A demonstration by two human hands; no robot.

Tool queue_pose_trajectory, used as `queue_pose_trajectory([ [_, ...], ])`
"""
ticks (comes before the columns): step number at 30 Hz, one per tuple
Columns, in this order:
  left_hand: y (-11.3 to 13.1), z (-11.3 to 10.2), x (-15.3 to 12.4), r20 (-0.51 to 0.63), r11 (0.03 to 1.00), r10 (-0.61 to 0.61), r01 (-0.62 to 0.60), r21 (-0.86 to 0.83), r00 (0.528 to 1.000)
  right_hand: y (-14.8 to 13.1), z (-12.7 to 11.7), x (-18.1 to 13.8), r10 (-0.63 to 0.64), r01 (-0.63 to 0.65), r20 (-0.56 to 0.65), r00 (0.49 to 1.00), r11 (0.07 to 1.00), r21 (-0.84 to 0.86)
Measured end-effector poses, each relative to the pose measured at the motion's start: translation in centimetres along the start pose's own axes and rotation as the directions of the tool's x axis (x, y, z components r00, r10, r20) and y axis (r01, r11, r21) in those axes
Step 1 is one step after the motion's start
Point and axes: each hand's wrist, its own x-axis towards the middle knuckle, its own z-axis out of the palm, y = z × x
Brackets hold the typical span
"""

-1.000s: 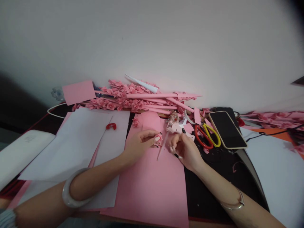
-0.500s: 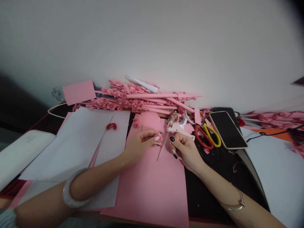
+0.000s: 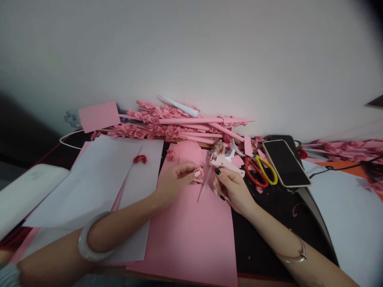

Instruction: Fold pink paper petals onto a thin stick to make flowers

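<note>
Between thumb and fingers, my left hand (image 3: 179,182) pinches a small pink paper rose (image 3: 198,173) above the pink paper sheet (image 3: 191,239). My right hand (image 3: 235,191) is curled just right of it, thumb bent in toward the fingers; whatever it grips is hidden. Right behind that hand lies a pale pink glue gun (image 3: 223,161), with a long translucent glue stick (image 3: 204,188) sticking out toward me. Another small pink flower (image 3: 170,154) rests near the far edge of the pink sheet.
Pink paper flower stems (image 3: 167,127) are piled along the wall. Scissors with red and yellow handles (image 3: 256,177) and a phone (image 3: 287,163) lie to the right. White sheets (image 3: 95,179), a red-handled tool (image 3: 139,159) and a white device (image 3: 32,183) are on the left.
Almost nothing differs. My right thumb and fingers have shifted slightly beside the glue gun; my left hand keeps the paper rose in the same place.
</note>
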Motion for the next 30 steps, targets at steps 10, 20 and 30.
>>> queue_pose_trajectory([
  [10, 0.09, 0.05, 0.13, -0.021, 1.0, 0.024, -0.023, 0.012, 1.0, 0.22, 0.23, 0.08, 0.028, -0.027, 0.001, 1.0, 0.997, -0.073],
  [20, 0.3, 0.07, 0.04, -0.032, 0.998, 0.062, -0.061, 0.036, 0.998, 0.32, 0.08, 0.18, 0.066, -0.066, -0.044, 0.997, 0.998, -0.006],
  [30, 0.24, 0.04, 0.01, -0.041, 0.999, 0.038, -0.037, 0.031, 0.998, 0.31, 0.25, 0.04, -0.002, 0.001, -0.017, 1.0, 0.999, -0.037],
])
